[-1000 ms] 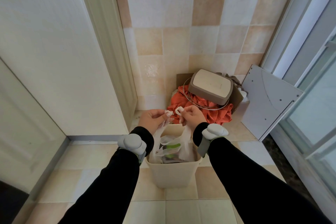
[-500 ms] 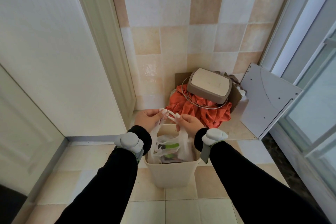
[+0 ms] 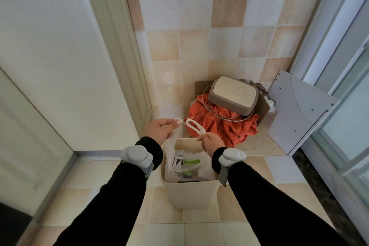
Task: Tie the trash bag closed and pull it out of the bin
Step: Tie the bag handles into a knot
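Trash bag (image 3: 187, 166) handles in both hands

Two hands (image 3: 159, 131), one trash bag (image 3: 171, 158), one bin (image 3: 191, 193), one lid (image 3: 233, 96).

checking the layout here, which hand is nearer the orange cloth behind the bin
Right. The right hand sits just in front of the orange cloth; the left hand is farther off to its left.

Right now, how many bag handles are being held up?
2. One handle is pinched in the left hand; the other handle loops up from the right hand. Both rise above the bin.
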`<control>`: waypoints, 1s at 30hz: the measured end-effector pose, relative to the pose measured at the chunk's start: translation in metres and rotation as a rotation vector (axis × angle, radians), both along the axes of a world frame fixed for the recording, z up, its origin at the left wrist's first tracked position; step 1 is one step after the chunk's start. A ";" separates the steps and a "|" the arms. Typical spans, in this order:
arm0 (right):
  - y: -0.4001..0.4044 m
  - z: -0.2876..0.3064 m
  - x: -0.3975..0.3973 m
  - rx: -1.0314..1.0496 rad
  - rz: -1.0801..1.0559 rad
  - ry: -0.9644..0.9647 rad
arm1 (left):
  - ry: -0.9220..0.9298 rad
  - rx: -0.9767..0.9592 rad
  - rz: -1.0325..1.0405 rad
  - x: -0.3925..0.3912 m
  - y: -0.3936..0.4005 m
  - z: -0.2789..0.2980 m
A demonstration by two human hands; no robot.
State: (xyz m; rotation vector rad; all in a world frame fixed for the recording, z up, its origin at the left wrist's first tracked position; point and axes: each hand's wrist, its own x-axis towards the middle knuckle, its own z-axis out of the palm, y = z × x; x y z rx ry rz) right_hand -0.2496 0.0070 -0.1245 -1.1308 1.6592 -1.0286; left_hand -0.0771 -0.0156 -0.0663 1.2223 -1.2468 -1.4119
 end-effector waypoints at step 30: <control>-0.001 0.020 0.031 0.031 0.261 0.076 | -0.392 -0.014 -0.187 -0.042 -0.029 0.002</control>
